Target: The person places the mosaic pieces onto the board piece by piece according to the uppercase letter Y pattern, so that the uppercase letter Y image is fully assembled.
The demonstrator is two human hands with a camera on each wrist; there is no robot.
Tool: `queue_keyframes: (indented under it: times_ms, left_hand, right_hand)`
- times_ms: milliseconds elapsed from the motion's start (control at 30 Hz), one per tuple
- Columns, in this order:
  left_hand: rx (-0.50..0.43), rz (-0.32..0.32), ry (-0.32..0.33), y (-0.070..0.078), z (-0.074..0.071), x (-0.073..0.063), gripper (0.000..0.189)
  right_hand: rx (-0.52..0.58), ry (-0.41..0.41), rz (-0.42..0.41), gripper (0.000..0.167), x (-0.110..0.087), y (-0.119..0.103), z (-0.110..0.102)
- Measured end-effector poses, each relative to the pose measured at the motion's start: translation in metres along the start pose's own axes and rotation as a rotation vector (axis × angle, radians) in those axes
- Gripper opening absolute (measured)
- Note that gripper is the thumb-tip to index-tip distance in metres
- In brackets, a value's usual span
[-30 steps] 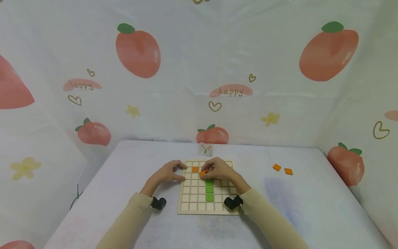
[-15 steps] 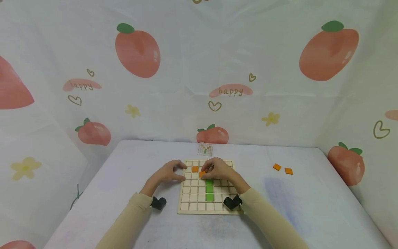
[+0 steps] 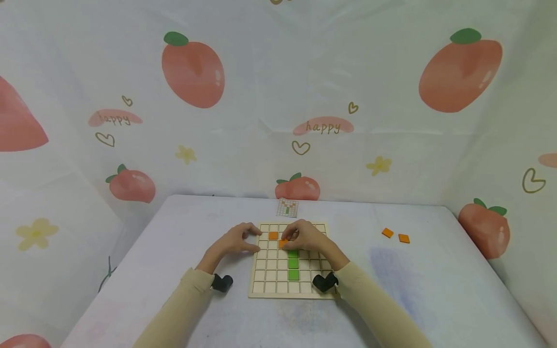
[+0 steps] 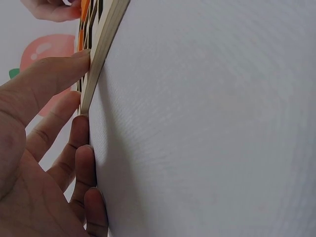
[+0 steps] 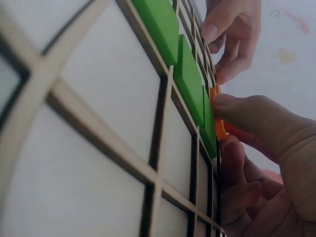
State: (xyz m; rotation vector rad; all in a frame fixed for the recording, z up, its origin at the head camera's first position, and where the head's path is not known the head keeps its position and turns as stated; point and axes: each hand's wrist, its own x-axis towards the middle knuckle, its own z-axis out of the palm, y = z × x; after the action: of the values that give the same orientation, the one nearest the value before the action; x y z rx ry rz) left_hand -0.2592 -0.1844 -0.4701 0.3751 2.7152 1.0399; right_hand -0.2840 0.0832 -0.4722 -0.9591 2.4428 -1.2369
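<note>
My right hand (image 3: 306, 235) pinches an orange square tile (image 3: 283, 244) at a cell of the wooden grid board (image 3: 270, 288). In the right wrist view the thumb lies on this orange tile (image 5: 217, 118), beside the row of green tiles (image 5: 190, 74). My left hand (image 3: 238, 239) rests at the board's left edge, thumb and fingers spread along it. The left wrist view has its thumb (image 4: 64, 71) on the board's frame (image 4: 101, 54) and the other fingers down by the table. Another orange tile (image 3: 273, 236) sits in the board's upper left, and green tiles (image 3: 293, 263) run down a middle column.
Two loose orange tiles (image 3: 403, 239) (image 3: 388, 233) lie on the white table (image 3: 348, 314) to the right. Behind the board is a small pattern card (image 3: 287, 207) with coloured squares. A printed fabric backdrop (image 3: 256, 96) rises past the table's far edge.
The orange tile under my right fingers now lies slightly flatter on the board. Both hands have stayed in nearly the same place.
</note>
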Motion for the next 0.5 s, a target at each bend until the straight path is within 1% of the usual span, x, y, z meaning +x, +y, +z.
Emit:
queue_keyframes:
  times_ms: [267,367,500]
  left_hand:
    - [-0.001,-0.004,0.0,0.0016,0.0002,-0.0005,0.041]
    - [0.007,0.004,0.0,0.0013,0.0005,0.0,0.042]
    - [0.01,-0.002,0.001,0.0018,0.0004,0.0002,0.042]
  right_hand:
    - [0.019,-0.015,-0.004,0.014,0.0018,-0.0007,0.0016]
    - [0.016,-0.012,-0.006,0.014,0.0025,0.0005,0.0023]
    - [0.01,-0.008,-0.006,0.013,0.003,0.0007,0.0029]
